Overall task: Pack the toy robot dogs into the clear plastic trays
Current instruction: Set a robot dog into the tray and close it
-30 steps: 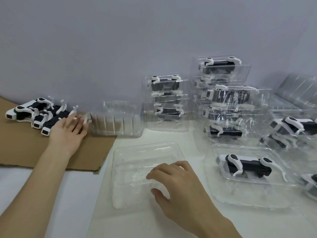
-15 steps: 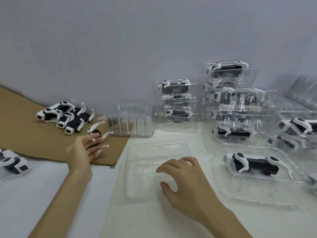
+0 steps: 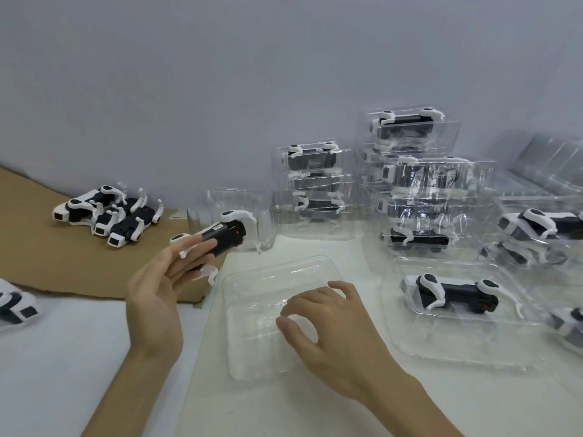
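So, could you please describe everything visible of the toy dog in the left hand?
The toy robot dog has a black, boxy body with white legs, glossy like plastic, a pale label on its side and a red dot near one end. The left hand holds it in its fingers, in the air and tilted, over the cardboard edge.

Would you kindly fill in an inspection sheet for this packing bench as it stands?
Surface: white table, cardboard sheet at left.
Job's things: toy robot dog in left hand; empty clear tray under right hand; three loose dogs on cardboard; filled trays stacked at the back.
Clutter: nothing seen.
Grippers: left hand holds the dog; right hand rests on the empty tray.
Cables: nothing seen.
Surroundings: grey wall.
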{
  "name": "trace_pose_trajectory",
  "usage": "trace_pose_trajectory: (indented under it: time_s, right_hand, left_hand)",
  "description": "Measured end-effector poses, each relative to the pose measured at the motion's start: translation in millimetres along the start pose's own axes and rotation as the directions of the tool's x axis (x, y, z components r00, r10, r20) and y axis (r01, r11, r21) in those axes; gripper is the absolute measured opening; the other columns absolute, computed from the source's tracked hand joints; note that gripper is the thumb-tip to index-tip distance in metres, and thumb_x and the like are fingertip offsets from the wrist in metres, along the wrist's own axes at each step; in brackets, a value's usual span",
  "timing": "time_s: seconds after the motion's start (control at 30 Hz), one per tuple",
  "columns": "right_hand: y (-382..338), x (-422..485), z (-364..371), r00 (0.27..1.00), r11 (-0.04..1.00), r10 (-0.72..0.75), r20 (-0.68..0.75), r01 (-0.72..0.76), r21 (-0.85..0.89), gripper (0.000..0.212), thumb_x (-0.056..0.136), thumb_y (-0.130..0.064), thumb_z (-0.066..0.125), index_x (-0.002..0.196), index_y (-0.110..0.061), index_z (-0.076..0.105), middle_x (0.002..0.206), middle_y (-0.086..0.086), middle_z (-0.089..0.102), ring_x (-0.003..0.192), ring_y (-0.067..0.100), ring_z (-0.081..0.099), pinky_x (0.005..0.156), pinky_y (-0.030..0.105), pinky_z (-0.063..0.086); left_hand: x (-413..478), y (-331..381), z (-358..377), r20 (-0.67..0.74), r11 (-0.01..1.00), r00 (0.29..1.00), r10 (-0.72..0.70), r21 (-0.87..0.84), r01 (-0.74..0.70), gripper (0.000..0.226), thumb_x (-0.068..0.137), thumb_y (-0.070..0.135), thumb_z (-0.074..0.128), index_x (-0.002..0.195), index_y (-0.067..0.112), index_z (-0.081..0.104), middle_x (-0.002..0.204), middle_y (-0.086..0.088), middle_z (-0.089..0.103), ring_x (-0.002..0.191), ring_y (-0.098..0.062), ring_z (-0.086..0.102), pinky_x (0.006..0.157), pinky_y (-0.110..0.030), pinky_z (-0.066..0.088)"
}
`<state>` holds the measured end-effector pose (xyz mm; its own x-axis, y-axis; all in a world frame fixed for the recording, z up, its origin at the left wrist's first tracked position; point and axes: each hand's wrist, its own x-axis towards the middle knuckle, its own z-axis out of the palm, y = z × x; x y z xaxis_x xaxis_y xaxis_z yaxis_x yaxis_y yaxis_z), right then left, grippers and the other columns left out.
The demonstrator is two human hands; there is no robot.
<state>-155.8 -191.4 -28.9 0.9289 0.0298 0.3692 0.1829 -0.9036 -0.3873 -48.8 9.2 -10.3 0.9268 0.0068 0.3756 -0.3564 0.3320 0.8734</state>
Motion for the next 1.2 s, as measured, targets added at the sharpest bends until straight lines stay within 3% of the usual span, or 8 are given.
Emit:
trace_pose_trajectory:
  time_s: [0.23, 0.37, 0.53, 0.63, 0.73, 0.9, 1.03, 1.2]
  right_hand:
    - [0.2, 1.7, -6.6, 0.948, 0.998, -0.005, -0.32, 0.025, 0.06, 0.033, 0.094, -0.044, 0.051, 0.12, -0.032, 0.066, 0.123, -0.02, 0.062, 0.117, -0.004, 0.05, 0.109, 0.028, 0.029]
    - [5.8, 5.4, -11.3, 0.876, 0.989, 0.065, -0.477, 0.008, 0.149, 0.061, 0.091, -0.036, 0.061, 0.148, -0.029, 0.038, 0.153, -0.012, 0.035, 0.138, 0.001, 0.035, 0.11, 0.027, 0.032]
    - [13.9, 6.9, -12.0, 0.882, 0.925, 0.189, -0.432, -0.011, 0.38, 0.09, 0.09, -0.038, 0.071, 0.158, -0.037, 0.012, 0.163, -0.021, 0.015, 0.15, 0.003, 0.022, 0.115, 0.029, 0.03]
    - [16.2, 7.4, -9.2, 0.91, 0.891, 0.211, -0.357, -0.029, 0.452, 0.068, 0.092, -0.048, 0.061, 0.152, -0.046, 0.027, 0.145, -0.041, 0.034, 0.133, -0.012, 0.04, 0.102, 0.008, 0.037]
    - [21.1, 8.7, -5.3, 0.897, 0.88, 0.204, -0.393, 0.008, 0.475, 0.033, 0.098, -0.03, 0.062, 0.13, -0.035, 0.06, 0.119, -0.033, 0.061, 0.113, -0.002, 0.059, 0.086, 0.029, 0.058]
    - [25.2, 8.5, -8.6, 0.847, 0.914, 0.162, -0.506, 0.065, 0.401, 0.028, 0.096, -0.014, 0.066, 0.121, -0.027, 0.068, 0.112, -0.021, 0.068, 0.105, 0.002, 0.065, 0.085, 0.018, 0.052]
    - [30.3, 9.7, -10.7, 0.839, 0.908, 0.181, -0.513, 0.058, 0.415, 0.03, 0.092, -0.006, 0.07, 0.118, -0.022, 0.07, 0.11, -0.02, 0.069, 0.104, 0.002, 0.065, 0.086, 0.012, 0.049]
    - [33.1, 10.7, -16.3, 0.872, 0.883, 0.175, -0.457, 0.067, 0.465, 0.028, 0.091, -0.009, 0.072, 0.112, -0.028, 0.071, 0.106, -0.024, 0.069, 0.1, 0.005, 0.068, 0.082, 0.02, 0.056]
  left_hand:
    - [-17.8, 2.4, 18.0, 0.265, 0.996, 0.964, 0.03, 0.075, -0.051, 0.043, 0.097, 0.024, 0.037, 0.117, 0.024, 0.075, 0.127, -0.006, 0.071, 0.121, -0.028, 0.064, 0.102, -0.048, 0.041]
    - [-22.6, 2.8, 22.1, 0.37, 0.997, 0.929, 0.019, 0.059, -0.045, 0.041, 0.094, 0.021, 0.042, 0.113, 0.024, 0.077, 0.122, -0.009, 0.072, 0.115, -0.031, 0.066, 0.093, -0.039, 0.047]
    - [-23.9, 2.3, 20.7, 0.469, 1.0, 0.883, -0.009, -0.017, 0.02, 0.038, 0.09, 0.022, 0.045, 0.101, 0.014, 0.08, 0.103, -0.022, 0.075, 0.105, -0.038, 0.07, 0.087, -0.035, 0.051]
    - [-24.5, 3.0, 19.3, 0.536, 0.996, 0.844, -0.017, -0.061, 0.059, 0.043, 0.09, 0.028, 0.043, 0.097, 0.007, 0.08, 0.097, -0.029, 0.073, 0.099, -0.044, 0.07, 0.089, -0.037, 0.053]
    - [-24.2, 3.9, 18.2, 0.543, 0.997, 0.839, -0.024, -0.047, 0.059, 0.041, 0.092, 0.028, 0.044, 0.105, 0.008, 0.078, 0.097, -0.028, 0.074, 0.099, -0.041, 0.07, 0.089, -0.033, 0.053]
    - [-21.0, -7.3, 16.7, 0.155, 0.891, 0.988, 0.008, 0.447, -0.078, 0.016, 0.093, 0.026, 0.066, 0.107, 0.029, 0.074, 0.1, 0.005, 0.076, 0.098, -0.009, 0.068, 0.085, -0.028, 0.047]
    - [-21.2, -18.5, 16.9, 0.314, 0.799, 0.875, -0.369, 0.589, 0.125, 0.053, 0.087, 0.012, 0.076, 0.129, 0.04, 0.058, 0.13, 0.023, 0.059, 0.125, 0.003, 0.05, 0.091, -0.016, 0.043]
    - [-19.5, -20.1, 14.6, 0.402, 0.836, 0.815, -0.417, 0.521, 0.17, 0.053, 0.083, 0.022, 0.067, 0.129, 0.047, 0.059, 0.132, 0.03, 0.059, 0.131, 0.005, 0.047, 0.104, -0.024, 0.04]
